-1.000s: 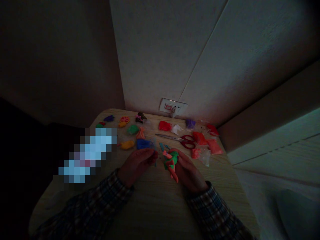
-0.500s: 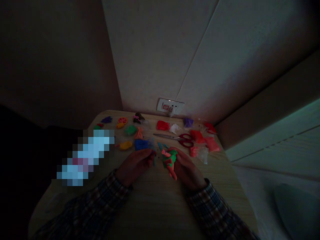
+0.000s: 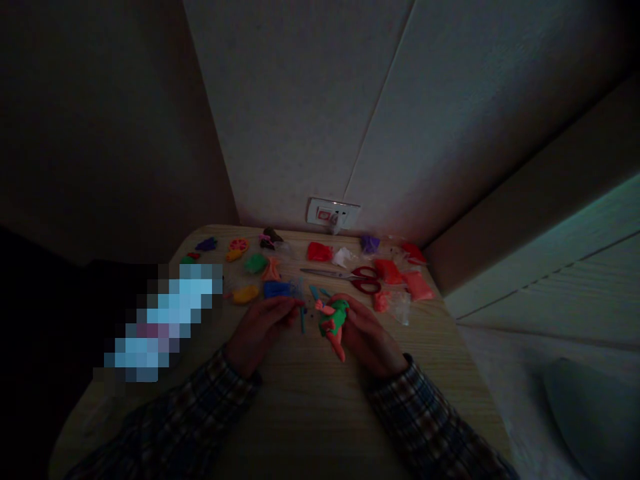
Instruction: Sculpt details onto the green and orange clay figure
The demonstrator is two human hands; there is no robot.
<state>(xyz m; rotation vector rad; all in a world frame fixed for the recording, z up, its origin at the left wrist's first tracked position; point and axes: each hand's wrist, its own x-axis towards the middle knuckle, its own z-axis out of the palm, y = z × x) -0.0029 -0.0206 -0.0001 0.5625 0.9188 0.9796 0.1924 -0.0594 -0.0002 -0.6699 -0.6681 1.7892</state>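
Observation:
My right hand (image 3: 367,330) is closed around a modelling clay figure (image 3: 334,318) with a green body and pink limbs, tilted over the wooden table. Just left of it, the fingertips of my left hand (image 3: 267,327) are pinched together. A small dark blue bit shows by those fingertips, but I cannot tell what the pinch holds. Beside them is a thin teal stick (image 3: 303,321); whether it is touched is unclear. Teal modelling tools (image 3: 314,292) lie behind the figure. Red-handled scissors (image 3: 365,280) rest farther back, blades pointing left.
Bagged clay lies along the back: blue (image 3: 277,289), yellow (image 3: 245,294), green (image 3: 256,263), red (image 3: 319,251), purple (image 3: 370,244), and pink (image 3: 418,285). A pixelated pale blue object (image 3: 165,320) is at left. A wall socket (image 3: 333,213) sits behind the table (image 3: 310,413).
My left fingertips have drawn slightly away from the figure, and more of the teal stick shows. The right hand still holds the figure. The whole view has shifted a little.

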